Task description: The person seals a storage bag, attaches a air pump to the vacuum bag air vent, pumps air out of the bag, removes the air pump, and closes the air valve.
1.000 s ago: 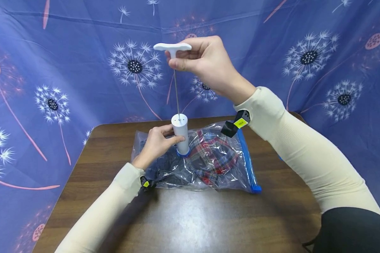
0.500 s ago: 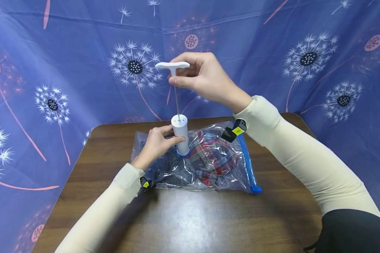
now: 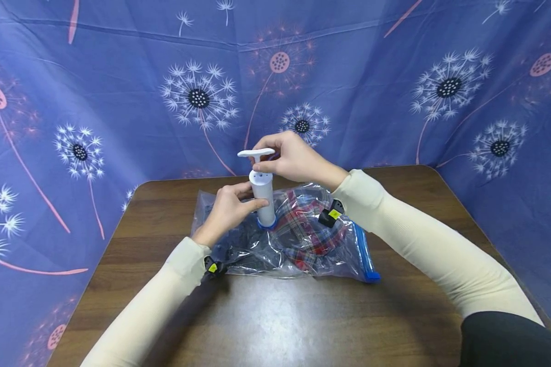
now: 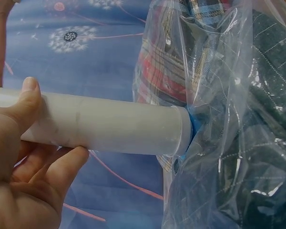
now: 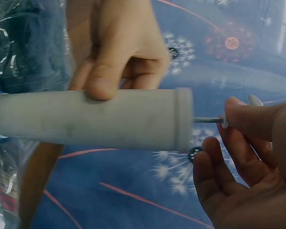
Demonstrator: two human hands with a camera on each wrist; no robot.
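Observation:
A white hand pump [image 3: 264, 196] stands nearly upright on the blue valve [image 3: 267, 225] of a clear zip storage bag [image 3: 252, 262]. Plaid red and dark cloth [image 3: 305, 229] lies inside the bag. My left hand [image 3: 227, 209] grips the pump's barrel, thumb on the near side, as the left wrist view also shows. Above it, my right hand [image 3: 289, 155] pinches the stem of the white T-shaped handle [image 3: 256, 152]. In the right wrist view a short length of metal rod [image 5: 207, 120] shows between the barrel's cap and the handle.
The bag's blue zip edge [image 3: 366, 255] runs down its right side. Beneath is a brown wooden table [image 3: 275, 316] with rounded back corners. A blue dandelion-print cloth [image 3: 133, 66] hangs behind and at the sides.
My right hand has pushed the pump handle down, from high above the barrel to close over its top, and the rod has slid in. My left hand and the bag stay in place.

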